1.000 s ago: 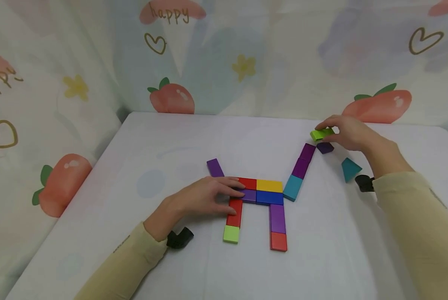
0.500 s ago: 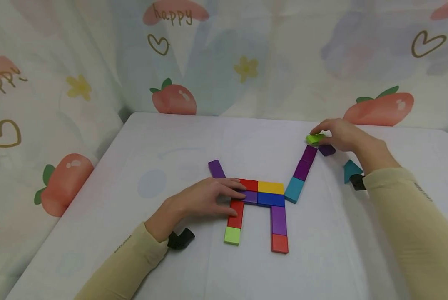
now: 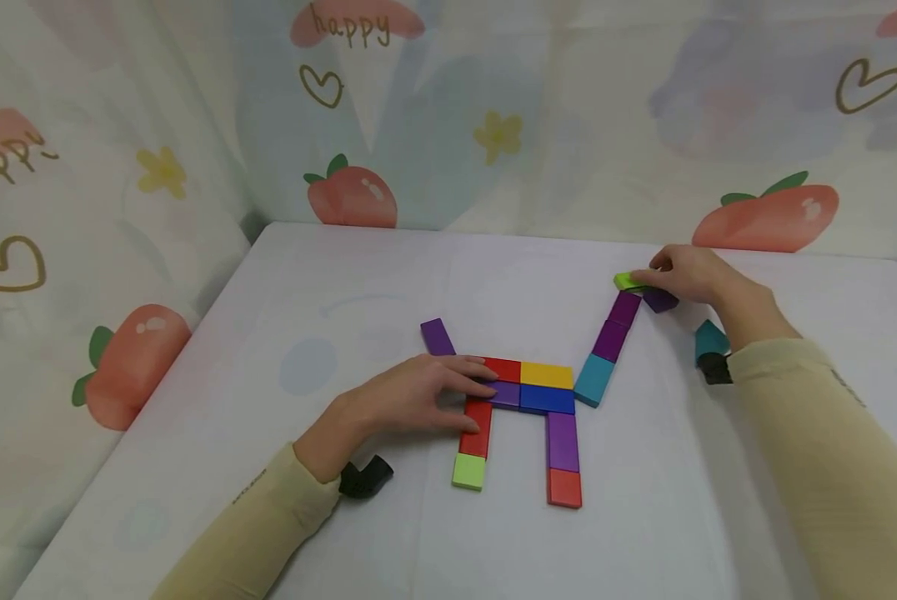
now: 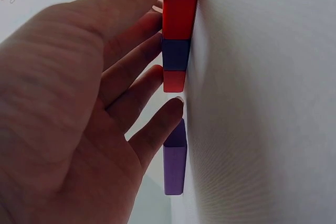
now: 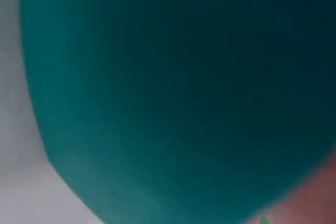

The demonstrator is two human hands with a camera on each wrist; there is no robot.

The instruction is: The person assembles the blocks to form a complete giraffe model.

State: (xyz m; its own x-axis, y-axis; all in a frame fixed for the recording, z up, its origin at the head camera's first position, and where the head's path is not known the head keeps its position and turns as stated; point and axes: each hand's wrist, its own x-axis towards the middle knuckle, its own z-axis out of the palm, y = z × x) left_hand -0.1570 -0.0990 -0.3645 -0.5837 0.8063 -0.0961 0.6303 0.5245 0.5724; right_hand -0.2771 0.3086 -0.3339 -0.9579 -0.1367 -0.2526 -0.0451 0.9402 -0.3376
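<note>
One lime-green block (image 3: 625,282) in play, far side of the counter (image 3: 418,550), at the top of the slanted row, just beyond the upper plum block (image 3: 624,309); cannot tell whether they touch. Dark purple block (image 3: 662,302) just beside, partly under the right hand (image 3: 694,272).

Step, by my reading: fitting the lime-green block to that row's end. Next move seems to call for a light nudge and clean release, dark purple block undisturbed.

Right arm outstretched, thumb and bent fingers apparently pinching the lime-green block's right end. Left hand (image 3: 411,392) well apart, fingers spread loosely, thumb at the long red block (image 3: 476,440). Teal block (image 3: 709,338) near right wrist.
</note>
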